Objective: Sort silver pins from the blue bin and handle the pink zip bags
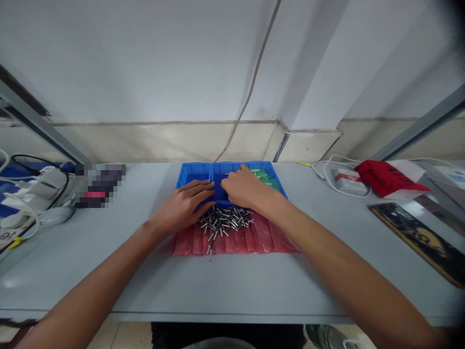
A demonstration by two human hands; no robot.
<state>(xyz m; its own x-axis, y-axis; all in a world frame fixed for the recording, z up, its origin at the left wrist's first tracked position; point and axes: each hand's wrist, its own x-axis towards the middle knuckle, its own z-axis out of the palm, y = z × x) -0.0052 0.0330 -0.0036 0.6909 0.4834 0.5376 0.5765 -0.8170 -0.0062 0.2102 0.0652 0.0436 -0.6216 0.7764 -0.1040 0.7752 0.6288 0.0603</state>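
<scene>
A loose pile of silver pop rivets point(227, 220) lies on a red plastic sheet or bag point(263, 235), in front of a row of blue bins point(194, 167). My left hand point(187, 199) rests at the front of the left bin, fingers stretched out towards the divider, its thumb close to the rivets. Over the middle bin, my right hand point(242, 188) is closed with curled fingers. A thin light line shows by its fingertips, but what they hold is hidden. Green pieces point(267, 178) fill part of the right bin, partly behind my right hand.
Chargers and cables point(36, 189) crowd the left of the grey table point(145, 276), near a pixelated dark object point(105, 186). To the right are a small white box point(349, 182), a red packet point(388, 178) and a phone point(417, 237). A wall stands behind.
</scene>
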